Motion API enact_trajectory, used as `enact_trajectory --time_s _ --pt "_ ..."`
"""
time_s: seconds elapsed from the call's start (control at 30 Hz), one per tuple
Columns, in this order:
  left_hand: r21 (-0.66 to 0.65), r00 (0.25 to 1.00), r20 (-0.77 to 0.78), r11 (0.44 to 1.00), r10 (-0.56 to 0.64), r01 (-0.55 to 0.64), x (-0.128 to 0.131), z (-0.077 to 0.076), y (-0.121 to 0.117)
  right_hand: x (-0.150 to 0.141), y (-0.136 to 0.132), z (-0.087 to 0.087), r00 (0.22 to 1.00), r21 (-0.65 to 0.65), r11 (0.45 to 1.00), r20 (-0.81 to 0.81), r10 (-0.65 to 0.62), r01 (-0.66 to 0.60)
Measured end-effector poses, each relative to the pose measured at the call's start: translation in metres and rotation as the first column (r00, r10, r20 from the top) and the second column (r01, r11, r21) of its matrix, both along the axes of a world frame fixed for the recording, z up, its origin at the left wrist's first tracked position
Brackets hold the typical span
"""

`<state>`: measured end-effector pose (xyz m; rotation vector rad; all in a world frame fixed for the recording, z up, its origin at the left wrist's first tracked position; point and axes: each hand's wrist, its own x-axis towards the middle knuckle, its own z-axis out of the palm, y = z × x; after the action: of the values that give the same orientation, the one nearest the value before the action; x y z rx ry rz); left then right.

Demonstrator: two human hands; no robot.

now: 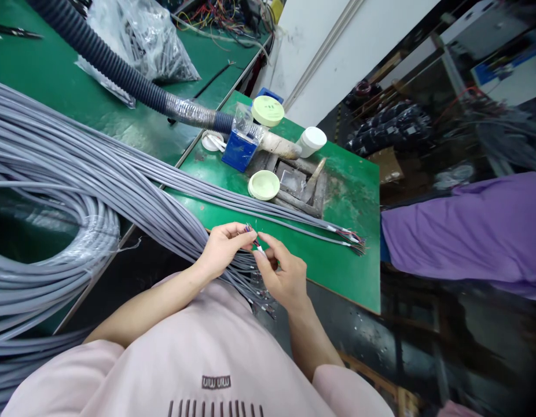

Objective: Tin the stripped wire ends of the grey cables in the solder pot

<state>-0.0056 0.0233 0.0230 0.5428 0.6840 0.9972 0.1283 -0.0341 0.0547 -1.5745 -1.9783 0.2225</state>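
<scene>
Handling coloured wires [248,229] at a cable's white end [260,249], by a green bench [341,281]

Coiled grey cable [96,234] at far left, then long grey cables [133,194] trailing rightward; next, coloured wires pinched between thumb and forefinger of the left hand [222,249]; just right, the right hand [284,269] half curled about the white end, thumb and forefinger tips parted, impossible to tell whether gripping; farther right, splayed wire ends [357,243] on the bench; at far right, a co-worker's purple clothing [463,231]

Cables [98,159] lie across the table [346,263]; behind them, a box [239,151] stands left of a tub [312,141], which perhaps touches a hose [176,108].
</scene>
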Motion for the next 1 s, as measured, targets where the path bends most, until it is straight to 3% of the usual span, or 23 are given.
enact_trajectory --time_s 0.2,0.37,0.47,0.6,0.73,1.0 --pt "-0.045 1.0 0.013 0.999 -0.014 0.015 0.002 0.001 0.002 0.001 0.0 -0.001 0.998 -0.037 0.999 -0.062 -0.001 -0.002" --pt "-0.097 0.999 0.028 0.995 -0.031 0.034 0.002 0.003 0.003 0.003 0.001 -0.001 0.948 -0.231 0.969 -0.281 -0.152 0.087" --pt "-0.117 0.999 0.038 0.992 -0.031 0.035 0.001 0.003 0.004 0.004 0.004 -0.002 0.901 -0.353 0.935 -0.403 -0.163 0.011" --pt "-0.136 0.998 0.047 0.989 -0.045 0.051 0.001 0.002 0.004 0.004 0.006 -0.006 0.858 -0.334 0.942 -0.495 -0.136 -0.043" --pt "-0.148 0.997 0.064 0.987 -0.05 0.059 0.001 0.001 0.005 0.003 0.007 -0.01 0.883 -0.264 0.964 -0.46 -0.09 -0.039" --pt "-0.162 0.996 0.08 0.985 -0.042 0.054 0.0 0.0 0.006 0.004 0.01 -0.004 0.971 -0.182 0.983 -0.234 -0.042 -0.002"
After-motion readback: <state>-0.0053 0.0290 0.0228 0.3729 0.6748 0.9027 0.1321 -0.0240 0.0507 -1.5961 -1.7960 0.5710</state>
